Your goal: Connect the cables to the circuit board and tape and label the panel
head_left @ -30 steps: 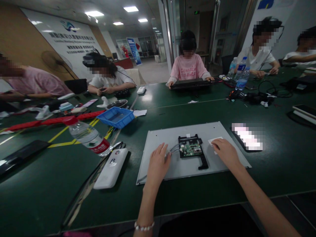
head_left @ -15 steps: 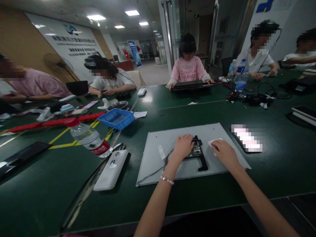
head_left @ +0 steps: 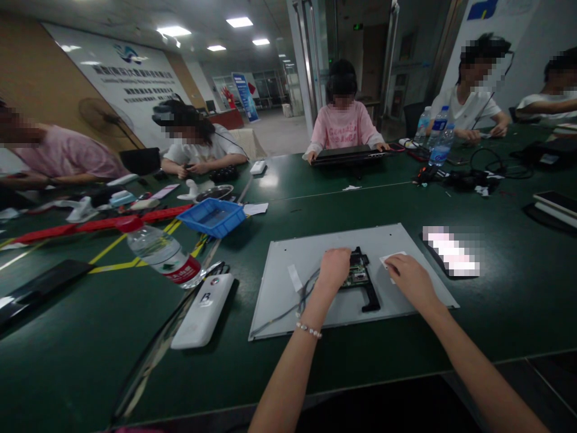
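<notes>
On the green table lies a flat grey-white panel (head_left: 279, 264). A black frame with a green circuit board (head_left: 370, 293) rests on it, with thin grey cables running to the left. My left hand (head_left: 335, 268) is over the left part of the board, its fingers curled in; what they hold, if anything, is hidden. A small white paper (head_left: 386, 260) lies at the panel's right side, and my right hand (head_left: 408, 275) has its fingers bent together on it. A strip of whitish tape (head_left: 295, 278) is stuck left of the board.
Left of the panel are a white power bank (head_left: 204, 313), a water bottle (head_left: 162, 252) and a blue basket (head_left: 213, 218). A lit phone (head_left: 451, 252) lies at the right. Several people sit around the table, one holding a dark panel (head_left: 349, 157).
My left hand's fingers, which were stretched over the board, have curled in. The right hand has stayed in place at the white paper.
</notes>
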`<state>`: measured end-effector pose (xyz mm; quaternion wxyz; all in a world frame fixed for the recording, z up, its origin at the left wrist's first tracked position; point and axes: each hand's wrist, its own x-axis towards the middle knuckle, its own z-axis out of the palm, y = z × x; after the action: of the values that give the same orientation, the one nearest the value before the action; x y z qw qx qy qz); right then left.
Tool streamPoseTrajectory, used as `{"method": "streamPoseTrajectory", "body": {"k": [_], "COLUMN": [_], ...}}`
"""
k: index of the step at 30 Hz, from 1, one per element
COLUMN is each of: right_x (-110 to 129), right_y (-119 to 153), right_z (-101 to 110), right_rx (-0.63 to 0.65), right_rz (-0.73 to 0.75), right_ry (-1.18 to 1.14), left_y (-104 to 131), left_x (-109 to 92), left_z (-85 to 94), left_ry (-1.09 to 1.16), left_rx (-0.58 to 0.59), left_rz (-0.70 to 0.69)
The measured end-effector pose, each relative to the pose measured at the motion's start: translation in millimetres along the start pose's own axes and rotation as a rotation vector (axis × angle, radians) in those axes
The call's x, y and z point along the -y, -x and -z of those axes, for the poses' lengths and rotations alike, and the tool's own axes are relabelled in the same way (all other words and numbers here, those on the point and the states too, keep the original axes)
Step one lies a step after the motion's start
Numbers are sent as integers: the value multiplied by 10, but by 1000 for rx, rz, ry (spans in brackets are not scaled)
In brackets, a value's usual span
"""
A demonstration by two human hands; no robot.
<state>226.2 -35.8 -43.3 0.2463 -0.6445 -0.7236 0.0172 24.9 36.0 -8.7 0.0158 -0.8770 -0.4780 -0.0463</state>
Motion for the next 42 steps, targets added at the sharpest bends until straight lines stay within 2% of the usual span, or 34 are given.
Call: {"method": "streamPoseTrajectory", "body": {"k": [13,22,27,36,42], "right_x": [-1,-4,-6,-13,-28], "right_y": [-5,-9,-15,-17,-13], "right_z": [1,19,16,10,2], "right_rx": [16,15,8,18,10], "right_rz": [0,-6,-8,-19,-8], "right_ry": [-7,-30,-37,-46,-58], "left_y": [-59,-307,-357,-283,-250], "left_x": [-19,89,150,162,202], "left_z": [69,167,101,-50,-83], "left_ry": [-53,-66,-51,5,40], "left_rx": [50,25,26,-18,-54], "left_rz": [44,52,50,37,60]}}
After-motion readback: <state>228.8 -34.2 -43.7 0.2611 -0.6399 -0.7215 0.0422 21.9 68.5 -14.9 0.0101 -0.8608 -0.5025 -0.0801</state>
